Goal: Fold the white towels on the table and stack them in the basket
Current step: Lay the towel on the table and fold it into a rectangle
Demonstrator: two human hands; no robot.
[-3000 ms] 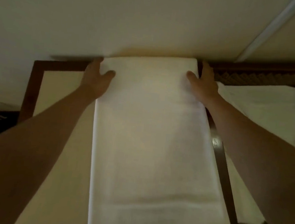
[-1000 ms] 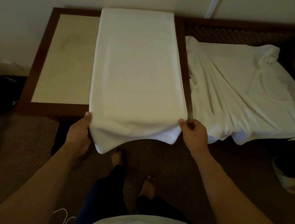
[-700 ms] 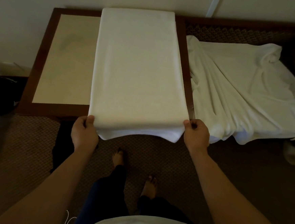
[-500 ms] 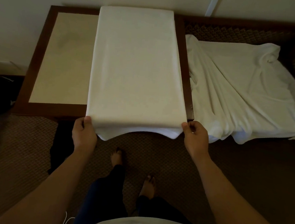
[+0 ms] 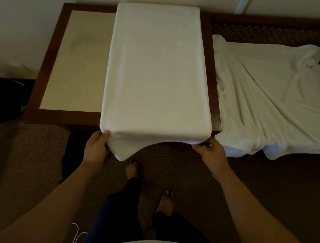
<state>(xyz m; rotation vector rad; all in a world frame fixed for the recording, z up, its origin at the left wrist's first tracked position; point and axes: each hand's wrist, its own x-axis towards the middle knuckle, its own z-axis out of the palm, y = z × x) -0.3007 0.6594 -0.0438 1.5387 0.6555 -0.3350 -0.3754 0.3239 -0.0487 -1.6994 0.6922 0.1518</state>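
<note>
Brown-framed table [image 5: 49, 78] carries a folded towel [image 5: 157, 73], its near corners pinched by left hand [image 5: 95, 149] and right hand [image 5: 210, 154].

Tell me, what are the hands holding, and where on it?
Both hold the folded white towel by its near corners: the left hand grips the near-left corner, the right hand pinches the near-right one.

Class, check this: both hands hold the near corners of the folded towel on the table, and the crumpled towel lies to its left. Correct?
Not quite. The head view shows the crumpled towel to the right of the folded towel. The left hand and right hand do hold its near corners.
</note>
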